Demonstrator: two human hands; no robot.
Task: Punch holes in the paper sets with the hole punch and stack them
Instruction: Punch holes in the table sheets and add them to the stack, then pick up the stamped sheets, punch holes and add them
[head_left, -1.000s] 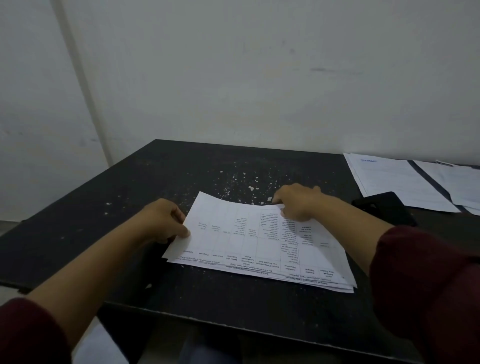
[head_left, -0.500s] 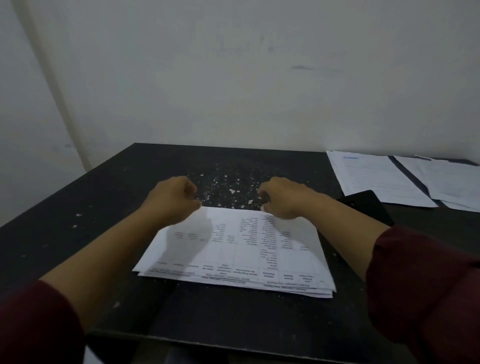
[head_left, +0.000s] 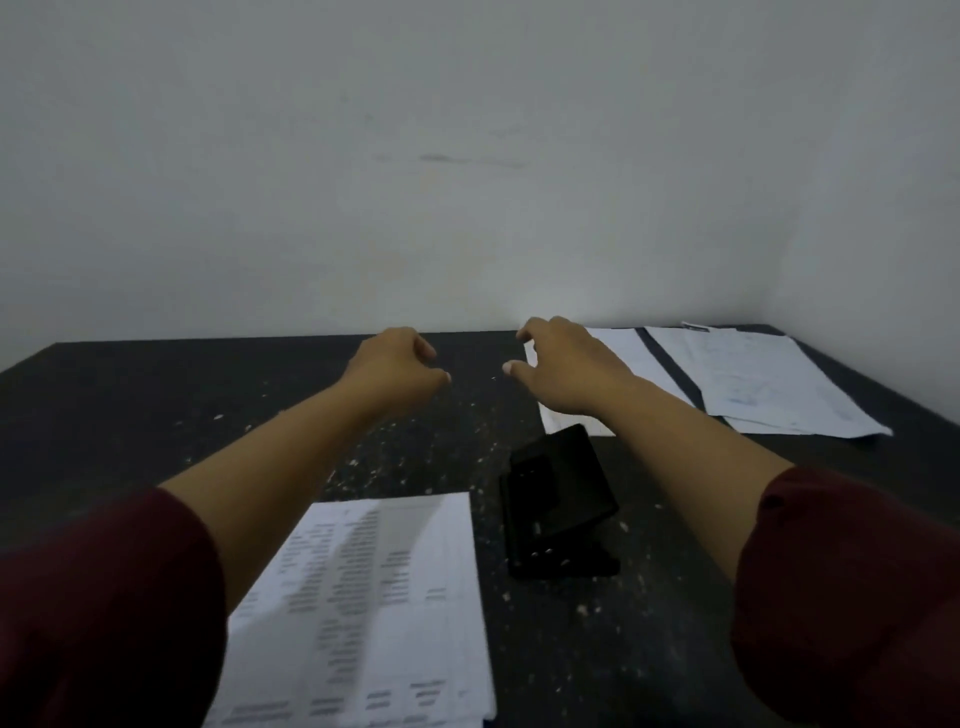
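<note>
We see the paper set, thin white sheets printed with blurred table rows, lying flat near the front edge of the table, partly under the left forearm; just to its right stands the hole punch, a blocky matte black body with its lever raised; the tabletop is dark and rough, speckled with pale flecks; farther right lie more white paper stacks, edges fanned; the left hand hangs in the air, fingers loosely curled, holding nothing; the right hand hovers over those stacks, fingers relaxed, also empty; both wear dark red sleeves.
</note>
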